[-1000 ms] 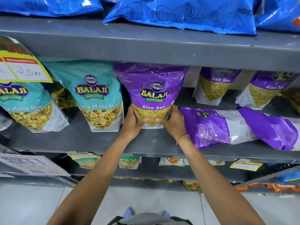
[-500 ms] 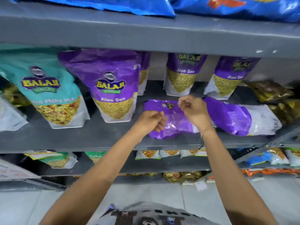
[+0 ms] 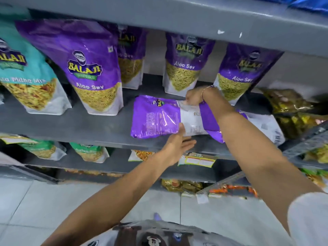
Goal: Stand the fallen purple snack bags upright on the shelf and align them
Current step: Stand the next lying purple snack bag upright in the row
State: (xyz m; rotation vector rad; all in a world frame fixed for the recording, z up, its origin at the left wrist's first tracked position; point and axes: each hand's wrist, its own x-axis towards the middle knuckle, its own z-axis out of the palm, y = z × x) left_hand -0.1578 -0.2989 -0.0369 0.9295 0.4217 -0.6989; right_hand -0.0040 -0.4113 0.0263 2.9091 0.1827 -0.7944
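A fallen purple Aloo Sev bag (image 3: 156, 118) lies flat, back side up, on the grey shelf (image 3: 99, 128). My right hand (image 3: 195, 96) is closed on its far edge near the white bottom end. My left hand (image 3: 177, 146) touches its near edge with fingers spread, palm under the front rim. A second fallen purple bag (image 3: 260, 125) lies behind my right forearm, partly hidden. An upright purple bag (image 3: 88, 68) stands at the front left. Further upright purple bags (image 3: 184, 64) (image 3: 243, 68) stand at the back.
Teal Khatta Mitha Mix bags (image 3: 26, 73) stand at the left. Golden-brown packets (image 3: 291, 107) pile at the right. A grey shelf board (image 3: 177, 16) hangs low overhead. Lower shelves hold small packets (image 3: 88, 153) and a price tag (image 3: 197, 159).
Both hands left the upright purple bag and shifted right to the fallen one. My right hand now grips its far edge; my left hand has opened at its near edge.
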